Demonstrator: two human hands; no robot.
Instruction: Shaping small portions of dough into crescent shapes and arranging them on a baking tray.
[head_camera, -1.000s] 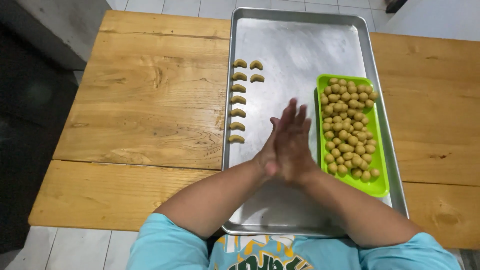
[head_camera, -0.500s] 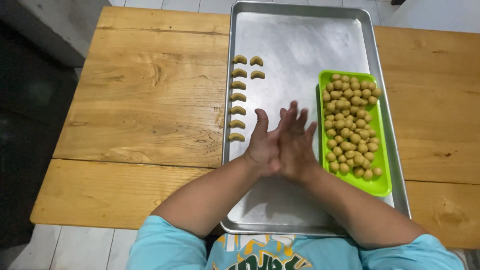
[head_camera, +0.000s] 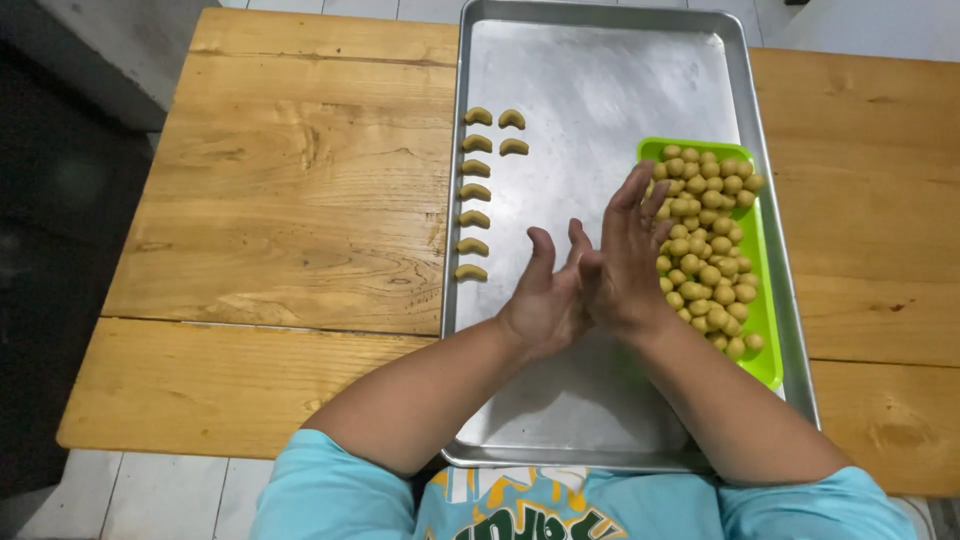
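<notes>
On the wooden desk, crescent dough pieces line the metal tray. The left hand and right hand press palm to palm, fingers spread; anything between them is hidden. Since earlier, the right has slid forward toward the green tray of dough balls.

A worn wooden plank table stands on pale floor tiles, beside a dark shadowed area.
</notes>
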